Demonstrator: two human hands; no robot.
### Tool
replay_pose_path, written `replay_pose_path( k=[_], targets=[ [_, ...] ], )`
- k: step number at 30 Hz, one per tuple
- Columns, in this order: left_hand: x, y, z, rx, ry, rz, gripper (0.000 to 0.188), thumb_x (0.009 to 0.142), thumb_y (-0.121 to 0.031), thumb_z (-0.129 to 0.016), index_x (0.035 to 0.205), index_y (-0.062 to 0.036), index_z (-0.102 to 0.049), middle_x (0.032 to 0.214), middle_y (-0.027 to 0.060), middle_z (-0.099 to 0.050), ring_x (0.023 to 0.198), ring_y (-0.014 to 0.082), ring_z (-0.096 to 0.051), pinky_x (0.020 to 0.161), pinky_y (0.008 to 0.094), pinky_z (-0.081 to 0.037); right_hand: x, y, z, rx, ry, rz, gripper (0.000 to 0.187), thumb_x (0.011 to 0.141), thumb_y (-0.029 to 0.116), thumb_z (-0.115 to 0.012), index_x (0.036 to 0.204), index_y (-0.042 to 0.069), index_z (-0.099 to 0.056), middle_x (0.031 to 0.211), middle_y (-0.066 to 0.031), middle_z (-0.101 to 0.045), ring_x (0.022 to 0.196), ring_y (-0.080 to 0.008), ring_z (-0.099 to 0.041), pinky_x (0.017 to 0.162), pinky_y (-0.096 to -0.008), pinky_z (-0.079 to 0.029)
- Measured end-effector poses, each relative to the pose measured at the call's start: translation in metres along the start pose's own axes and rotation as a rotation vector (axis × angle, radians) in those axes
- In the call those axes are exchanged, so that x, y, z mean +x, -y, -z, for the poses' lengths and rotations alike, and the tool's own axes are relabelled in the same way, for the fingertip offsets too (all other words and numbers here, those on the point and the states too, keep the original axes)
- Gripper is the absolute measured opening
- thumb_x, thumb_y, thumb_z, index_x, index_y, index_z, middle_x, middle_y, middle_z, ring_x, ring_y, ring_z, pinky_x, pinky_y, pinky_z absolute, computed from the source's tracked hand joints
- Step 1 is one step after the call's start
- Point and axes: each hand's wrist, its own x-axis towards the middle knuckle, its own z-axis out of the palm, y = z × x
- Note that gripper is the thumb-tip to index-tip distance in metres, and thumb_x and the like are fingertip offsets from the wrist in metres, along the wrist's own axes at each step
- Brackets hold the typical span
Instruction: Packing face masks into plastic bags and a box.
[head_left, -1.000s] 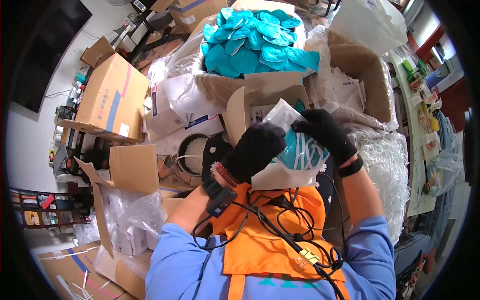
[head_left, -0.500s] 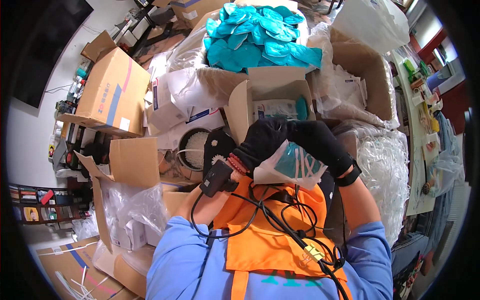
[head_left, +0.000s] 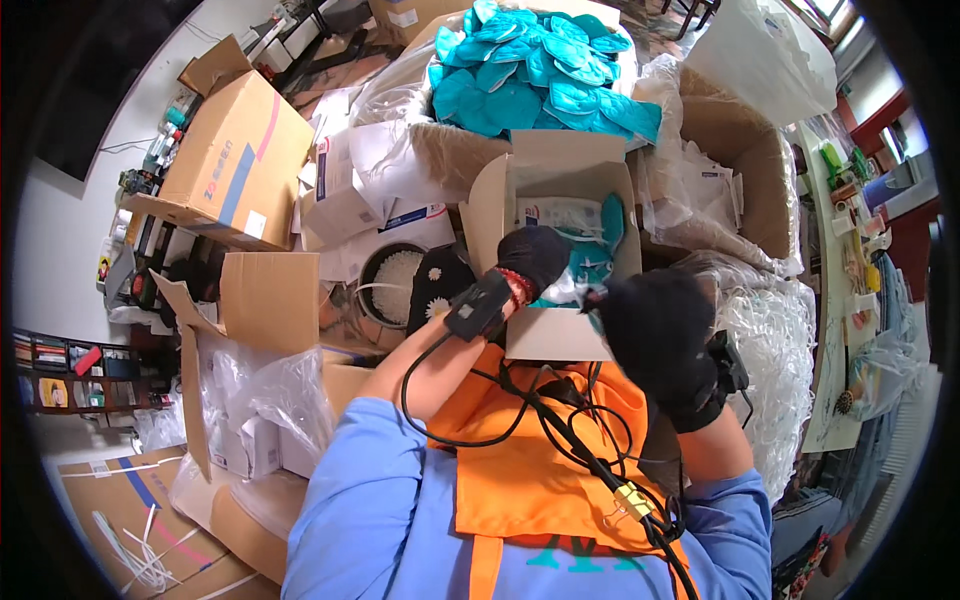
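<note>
My left hand (head_left: 536, 258), in a black glove with a red bead bracelet at the wrist, reaches into the open carton (head_left: 556, 334) in front of me. Its fingers look curled, beside crumpled clear plastic, but their tips are hidden. My right hand (head_left: 655, 318), also gloved in black, is at the carton's near right edge, blurred by motion; what its fingers do cannot be made out. Inside the carton lie flat teal fabric pieces (head_left: 592, 262), some in clear bags, and a white printed packet (head_left: 556, 213).
A large lined box heaped with teal padded pieces (head_left: 540, 70) stands behind. To the right are an open box with plastic lining (head_left: 745, 150) and a bag of white strips (head_left: 755, 350). Cartons (head_left: 235, 155) and a dark pot of white pellets (head_left: 395, 285) are on the left.
Both hands held a clear bag with a teal piece above the carton's near edge. They have parted: the left went into the carton, the right drew back toward me. The view shifted slightly.
</note>
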Motion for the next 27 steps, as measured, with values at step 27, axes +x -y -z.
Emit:
replay_pose_path(
  k=[27],
  targets=[
    [-0.033, -0.025, 0.056, -0.921, -0.254, -0.08, 0.025, 0.085, -0.023, -0.066, 0.101, -0.0028, -0.068, 0.093, 0.018, -0.068, 0.083, 0.0282, -0.065, 0.076, 0.0352, -0.051, -0.008, -0.073, -0.048, 0.262, -0.268, -0.458, 0.043, 0.074, 0.013, -0.077, 0.114, 0.007, -0.063, 0.099, -0.0138, -0.065, 0.094, -0.0284, -0.063, 0.082, -0.0346, -0.05]
  ],
)
